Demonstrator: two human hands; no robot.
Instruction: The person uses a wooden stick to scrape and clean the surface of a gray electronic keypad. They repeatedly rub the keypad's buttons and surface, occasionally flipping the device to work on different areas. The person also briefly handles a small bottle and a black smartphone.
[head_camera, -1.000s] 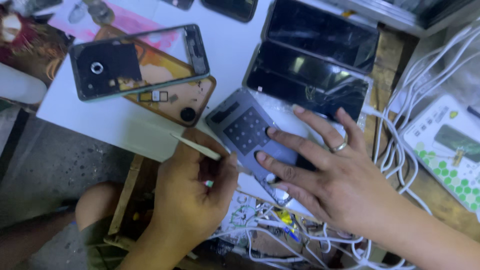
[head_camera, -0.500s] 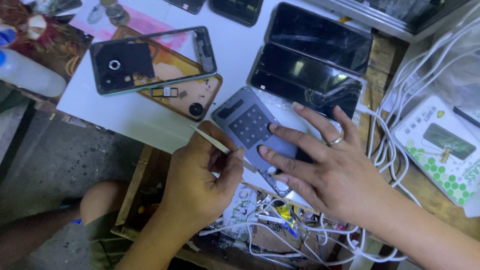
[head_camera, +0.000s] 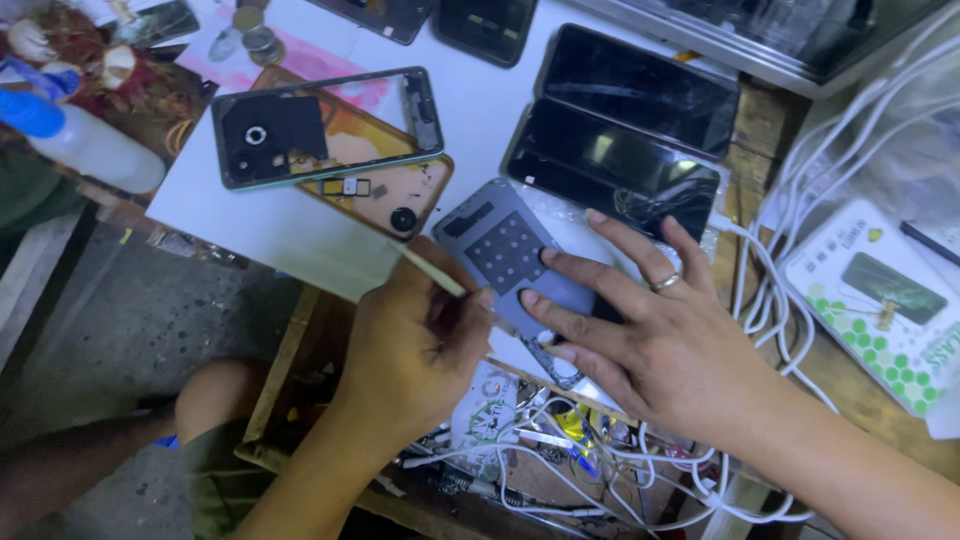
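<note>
Surface (head_camera: 300, 225) of white board carries everything, its near edge hanging over a wooden frame full of white cables (head_camera: 560, 460). Two dark phones (head_camera: 625, 130) lie side by side toward the far right edge, the nearer one touching the grey phone part (head_camera: 505, 255) that both hands work on near the front edge. Left of it, a green-edged phone frame (head_camera: 330, 125) rests partly over an orange phone back (head_camera: 400, 195). The right hand (head_camera: 650, 340) lies flat with spread fingers (a ring on one) pressing the near end of the grey phone part, its grip open and merely pinning. The left hand (head_camera: 420, 340) has its grip closed round a thin pale stick (head_camera: 432, 275), held like a pen just beside the part's left edge; whether it touches the part I cannot tell
</note>
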